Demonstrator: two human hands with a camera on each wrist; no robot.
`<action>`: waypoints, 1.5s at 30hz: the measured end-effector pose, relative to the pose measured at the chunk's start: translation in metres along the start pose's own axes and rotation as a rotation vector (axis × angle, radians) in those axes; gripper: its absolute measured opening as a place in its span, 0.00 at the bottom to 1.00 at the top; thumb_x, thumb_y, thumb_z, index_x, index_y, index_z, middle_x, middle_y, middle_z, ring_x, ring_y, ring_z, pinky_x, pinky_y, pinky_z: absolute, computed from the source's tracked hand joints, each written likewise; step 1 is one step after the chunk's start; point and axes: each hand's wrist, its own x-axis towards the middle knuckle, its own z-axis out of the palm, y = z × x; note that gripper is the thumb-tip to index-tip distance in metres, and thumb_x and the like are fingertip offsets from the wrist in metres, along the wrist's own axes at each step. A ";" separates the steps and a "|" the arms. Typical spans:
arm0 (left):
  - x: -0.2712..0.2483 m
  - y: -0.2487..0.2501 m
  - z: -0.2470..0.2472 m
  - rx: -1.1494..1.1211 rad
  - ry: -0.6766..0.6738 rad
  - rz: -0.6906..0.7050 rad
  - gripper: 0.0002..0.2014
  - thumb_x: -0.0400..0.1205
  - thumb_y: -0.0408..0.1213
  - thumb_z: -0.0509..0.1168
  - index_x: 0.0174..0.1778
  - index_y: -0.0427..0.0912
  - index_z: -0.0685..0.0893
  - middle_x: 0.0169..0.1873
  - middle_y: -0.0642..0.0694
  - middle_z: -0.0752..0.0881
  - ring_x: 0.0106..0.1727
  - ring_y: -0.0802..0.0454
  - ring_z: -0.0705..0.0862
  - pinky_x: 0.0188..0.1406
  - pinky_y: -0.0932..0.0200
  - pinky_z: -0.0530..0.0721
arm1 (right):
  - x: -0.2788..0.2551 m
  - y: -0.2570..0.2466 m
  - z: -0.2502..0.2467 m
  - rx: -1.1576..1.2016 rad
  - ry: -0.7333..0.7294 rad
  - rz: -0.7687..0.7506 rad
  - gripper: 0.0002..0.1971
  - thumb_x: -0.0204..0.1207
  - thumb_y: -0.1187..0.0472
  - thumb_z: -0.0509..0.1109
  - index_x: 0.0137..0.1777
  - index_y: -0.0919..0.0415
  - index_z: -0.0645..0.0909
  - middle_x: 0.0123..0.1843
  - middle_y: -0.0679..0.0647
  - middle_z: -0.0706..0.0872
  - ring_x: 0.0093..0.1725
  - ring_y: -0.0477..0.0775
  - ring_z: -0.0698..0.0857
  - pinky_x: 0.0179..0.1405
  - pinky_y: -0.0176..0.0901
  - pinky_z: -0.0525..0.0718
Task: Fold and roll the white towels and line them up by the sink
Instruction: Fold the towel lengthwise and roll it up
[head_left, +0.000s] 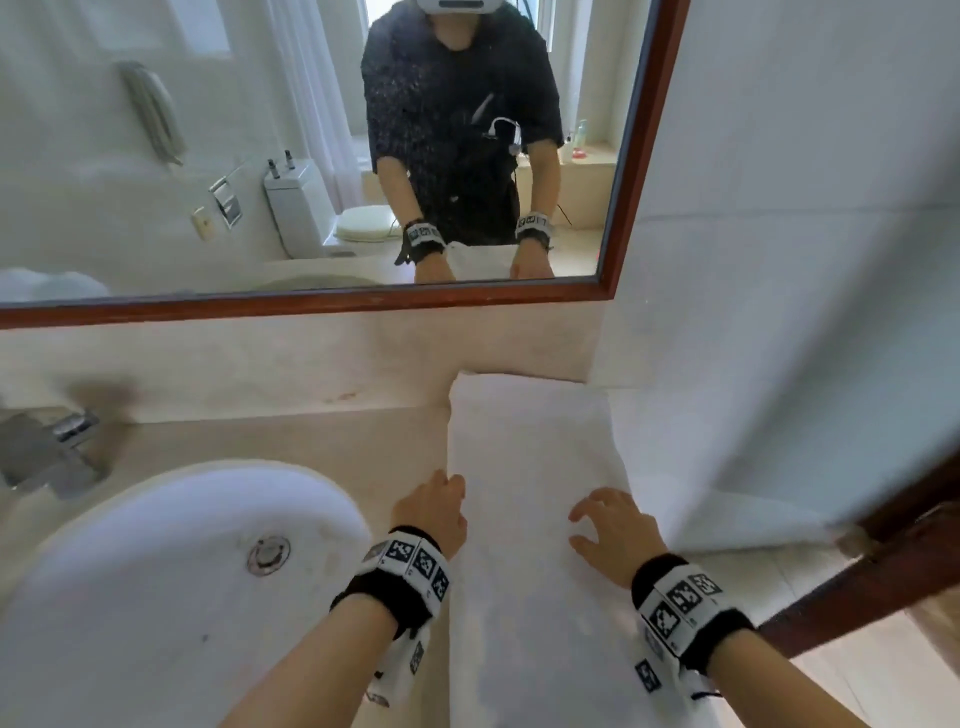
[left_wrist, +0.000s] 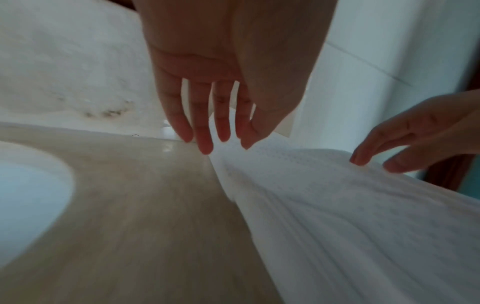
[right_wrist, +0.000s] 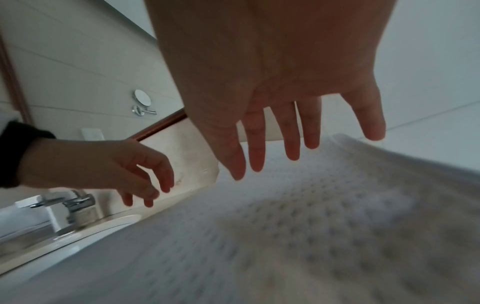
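Note:
A white towel (head_left: 530, 467) lies as a long folded strip on the beige counter (head_left: 332, 447), right of the sink (head_left: 171, 561), running from the back wall to the front edge. My left hand (head_left: 434, 506) hovers at the strip's left edge with fingers (left_wrist: 205, 131) straight and spread, tips near the towel (left_wrist: 337, 205). My right hand (head_left: 608, 530) is over the middle of the strip, fingers (right_wrist: 259, 152) spread above the towel (right_wrist: 298, 226). Neither hand holds anything.
A chrome faucet (head_left: 47, 447) stands at the back left of the sink. A wood-framed mirror (head_left: 311, 156) hangs above the counter. The white tiled wall (head_left: 779, 260) borders the towel on the right, with a dark wooden door edge (head_left: 893, 551) at the counter's right end.

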 end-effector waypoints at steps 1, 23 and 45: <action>-0.015 0.004 0.007 -0.007 -0.020 -0.021 0.14 0.83 0.37 0.57 0.64 0.43 0.73 0.64 0.43 0.74 0.61 0.41 0.80 0.59 0.47 0.82 | -0.014 0.001 0.001 0.004 -0.024 0.004 0.17 0.80 0.49 0.62 0.69 0.49 0.74 0.77 0.49 0.67 0.81 0.51 0.59 0.76 0.52 0.67; -0.255 0.076 0.124 -0.290 0.132 -0.372 0.20 0.85 0.39 0.58 0.73 0.43 0.68 0.73 0.41 0.66 0.70 0.41 0.72 0.65 0.46 0.77 | -0.217 0.033 0.078 0.000 -0.090 0.035 0.20 0.78 0.52 0.65 0.69 0.53 0.74 0.70 0.56 0.71 0.71 0.59 0.70 0.66 0.53 0.77; -0.312 0.071 0.156 -0.981 0.064 -0.670 0.09 0.82 0.37 0.59 0.47 0.37 0.83 0.45 0.37 0.85 0.52 0.38 0.82 0.49 0.55 0.75 | -0.288 0.086 0.145 1.066 -0.025 0.552 0.26 0.74 0.60 0.74 0.71 0.64 0.74 0.70 0.63 0.79 0.63 0.60 0.78 0.60 0.52 0.75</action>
